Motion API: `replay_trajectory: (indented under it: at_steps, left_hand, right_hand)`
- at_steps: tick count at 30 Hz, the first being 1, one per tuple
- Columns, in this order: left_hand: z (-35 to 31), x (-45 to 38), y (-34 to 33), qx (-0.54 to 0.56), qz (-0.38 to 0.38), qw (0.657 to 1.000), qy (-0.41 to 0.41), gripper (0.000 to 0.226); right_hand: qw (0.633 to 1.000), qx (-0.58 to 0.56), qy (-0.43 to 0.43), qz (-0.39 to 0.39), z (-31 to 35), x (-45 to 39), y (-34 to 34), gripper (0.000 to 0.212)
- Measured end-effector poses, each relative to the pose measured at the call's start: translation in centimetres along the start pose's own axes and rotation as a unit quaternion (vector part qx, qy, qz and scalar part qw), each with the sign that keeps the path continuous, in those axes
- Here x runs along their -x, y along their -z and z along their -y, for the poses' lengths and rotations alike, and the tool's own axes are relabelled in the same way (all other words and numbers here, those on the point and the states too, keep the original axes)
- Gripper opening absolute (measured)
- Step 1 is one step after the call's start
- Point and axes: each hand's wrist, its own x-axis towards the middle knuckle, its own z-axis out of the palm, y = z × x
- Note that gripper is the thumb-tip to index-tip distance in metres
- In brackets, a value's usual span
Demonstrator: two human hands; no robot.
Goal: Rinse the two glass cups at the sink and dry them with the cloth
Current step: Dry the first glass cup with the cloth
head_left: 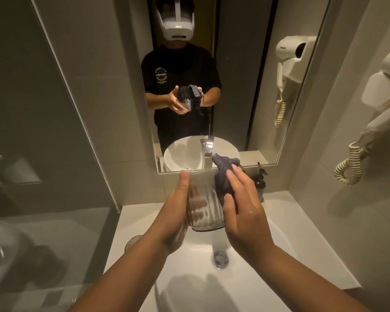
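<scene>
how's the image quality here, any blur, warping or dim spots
Head view: dim warm light; wide-angle lens bends the mirror edges; the ribbed glass cup between left hand and cloth in right hand looks slightly smeared; hands cast shadows into the sink.

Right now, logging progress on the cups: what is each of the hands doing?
Left hand: grips the ribbed glass cup over the sink.
Right hand: presses the dark cloth against the cup.

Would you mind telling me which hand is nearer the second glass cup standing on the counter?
Left. The left hand is just above-right of the second cup; the right hand is farther right.
</scene>
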Motion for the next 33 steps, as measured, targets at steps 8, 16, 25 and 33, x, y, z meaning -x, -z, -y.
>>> replay_trajectory:
  at_steps: [8, 16, 25, 33]
  left_hand:
    - [1.3, -0.5, -0.4, 0.06, -0.024, 0.997, -0.03, 0.09]
    - [1.3, -0.9, 0.4, 0.11, -0.027, 0.993, -0.025, 0.082]
    - [2.4, -0.7, -0.1, 0.136, -0.094, 0.985, 0.053, 0.078]
    - [2.6, -1.4, 0.6, 0.264, -0.086, 0.956, 0.09, 0.084]
  right_hand:
    - [0.994, 0.068, 0.069, 0.059, 0.6, -1.0, -0.1, 0.044]
    - [0.989, 0.079, 0.096, 0.076, 1.0, 0.5, 0.6, 0.041]
    - [0.978, 0.107, 0.159, 0.086, -0.2, 2.7, 0.3, 0.059]
    - [0.984, 0.05, 0.152, 0.082, -0.4, 3.9, 0.7, 0.04]
